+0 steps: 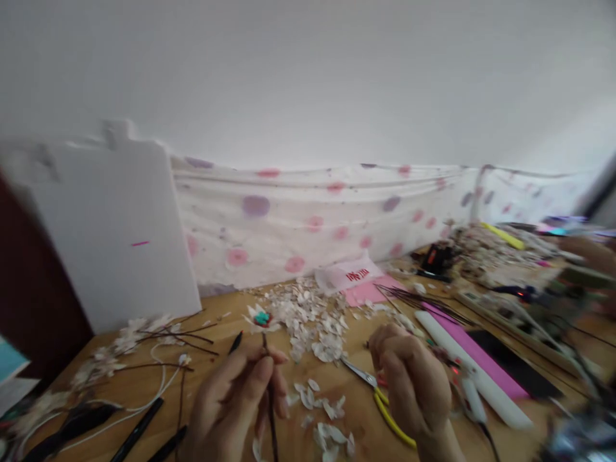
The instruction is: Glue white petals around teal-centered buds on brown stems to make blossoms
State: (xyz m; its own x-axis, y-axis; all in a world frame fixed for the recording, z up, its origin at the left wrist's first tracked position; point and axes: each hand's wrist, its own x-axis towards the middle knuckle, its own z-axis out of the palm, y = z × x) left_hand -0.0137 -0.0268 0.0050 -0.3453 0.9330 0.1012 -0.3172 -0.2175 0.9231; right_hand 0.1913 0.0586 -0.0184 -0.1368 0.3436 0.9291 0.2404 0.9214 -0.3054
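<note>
Two bare hands work low over a wooden table (351, 404), seen from just behind the person's shoulder. The left hand (235, 401) has its thumb and forefinger pressed together on a thin dark wire stem (272, 417), which stands nearly upright and runs down past the palm. At the top of the stem sits a small flower (262, 319) with pale petals and a teal and red middle.

The right hand (414, 382) is to the right of the stem, well apart from the left, with its back turned up and its fingers curled in. What they close on I cannot tell (the knuckles hide it). Just beside it, between the two hands, lie scissors (368, 380) with yellow handles. Loose white petals (317, 398) are scattered on the wood between the hands, and a bigger heap of petals (308, 317) lies just behind the flower.

To the right of the right hand lie a long white stick (462, 362) and a pink sheet (486, 359) side by side, with a bundle of dark wires (418, 298) behind them. On the left lie finished blossom sprigs (144, 333) and some black pens (139, 430). A white board (110, 231) leans at the back left, next to a cloth with pink and purple spots (337, 218). The far right is too blurred to make out.
</note>
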